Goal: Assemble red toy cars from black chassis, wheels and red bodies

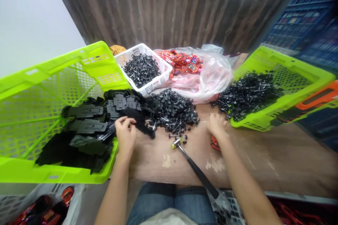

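Observation:
My left hand (126,135) is at the edge of a heap of flat black plastic plates (124,102), its fingers curled in; what they hold, if anything, is hidden against the black parts. My right hand (218,125) is closed low over the table, close to the right-hand heap of black wheels on metal axles (248,95). Its fingertips are hidden, so I cannot make out what is in them. Just below that hand lies a red toy car body (215,143), partly covered by the wrist. Between my hands rests a small hammer (196,170) with a yellowish head and black handle.
A tipped green crate (52,119) holds more black plates at left; another green crate (287,66) lies at right. Behind are a white basket (155,84) of wheels and a plastic bag (216,74) with red car bodies. A wheel pile (174,110) sits mid-table.

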Available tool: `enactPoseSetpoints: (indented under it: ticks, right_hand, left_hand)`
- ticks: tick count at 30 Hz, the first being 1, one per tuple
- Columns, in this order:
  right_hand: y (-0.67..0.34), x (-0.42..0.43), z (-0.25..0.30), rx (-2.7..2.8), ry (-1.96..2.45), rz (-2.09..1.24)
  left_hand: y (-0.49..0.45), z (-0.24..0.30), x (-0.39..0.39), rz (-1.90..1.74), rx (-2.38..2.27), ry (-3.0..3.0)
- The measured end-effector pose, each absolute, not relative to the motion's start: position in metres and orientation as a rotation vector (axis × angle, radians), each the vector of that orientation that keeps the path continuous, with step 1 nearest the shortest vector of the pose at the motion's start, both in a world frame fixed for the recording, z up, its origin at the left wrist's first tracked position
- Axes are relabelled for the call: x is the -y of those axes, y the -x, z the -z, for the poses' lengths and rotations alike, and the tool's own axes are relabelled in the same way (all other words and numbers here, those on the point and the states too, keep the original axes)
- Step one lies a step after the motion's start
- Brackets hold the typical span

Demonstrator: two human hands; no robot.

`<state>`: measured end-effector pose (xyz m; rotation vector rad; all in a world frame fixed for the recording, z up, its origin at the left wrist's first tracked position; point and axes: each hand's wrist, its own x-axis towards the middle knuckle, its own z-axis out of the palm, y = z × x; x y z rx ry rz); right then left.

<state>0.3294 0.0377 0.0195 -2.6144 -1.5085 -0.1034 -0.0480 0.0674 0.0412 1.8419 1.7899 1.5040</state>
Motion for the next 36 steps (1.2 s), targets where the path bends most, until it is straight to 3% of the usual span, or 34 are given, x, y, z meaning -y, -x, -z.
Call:
enactPoseSetpoints:
  ticks: [8, 13, 17, 21, 29, 36]
  right_hand:
    - [-0.404, -0.107, -0.022, 1.273, 2.827, 0.104]
    - [-0.383, -0.135, -0.013, 1.312, 2.818, 0.078]
    - [-0.419, -0.141, -0.044, 1.176, 2.837, 0.226]
    - [-0.461, -0.134, -0.071, 1.259, 2.831, 0.168]
    - [-0.413, -0.128, -0.029, 1.637, 2.719, 0.013]
    - [-0.393, -0.094, -0.042, 1.717, 2.626, 0.091]
  left_hand:
    - [0.031, -0.019, -0.044, -1.574, -1.129, -0.588]
    - [-0.005, -0.007, -0.026, -1.345, -1.183, -0.779]
    - [-0.017, -0.003, -0.019, -1.281, -1.123, -0.832]
    - [-0.020, -0.005, -0.015, -1.127, -1.088, -0.743]
    - [-0.028, -0.010, -0.015, -1.085, -1.073, -0.743]
    - [-0.031, -0.005, -0.016, -1.076, -1.036, -0.785]
